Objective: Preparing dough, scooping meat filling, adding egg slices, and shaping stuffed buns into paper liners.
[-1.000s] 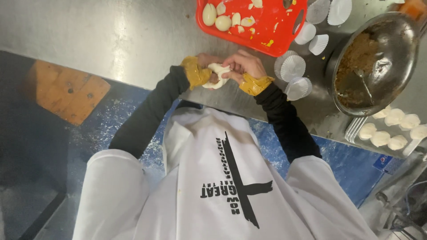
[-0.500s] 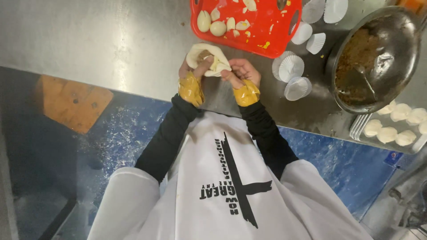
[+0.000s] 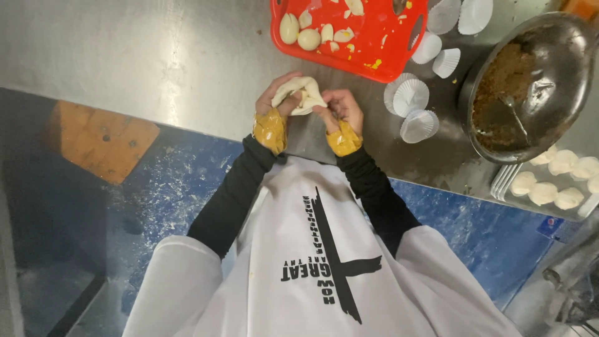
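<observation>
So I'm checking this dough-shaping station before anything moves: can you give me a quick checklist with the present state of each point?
1. Dough piece held in both hands: ok, left hand and right hand grip it.
2. Dough sealed shut: cannot tell.
3. Paper cups within reach: ok, beside the right hand.
4. Filling in the metal bowl: ok, brown filling, spoon inside.
5. Red tray holds egg pieces: ok.

White apron-like top [image 3: 324, 274] with black cross-shaped print, lettering alongside. Long black sleeves [image 3: 234, 193] underneath. Crinkled yellow tape bands [image 3: 270, 130] round both wrists. Hands bare.
</observation>
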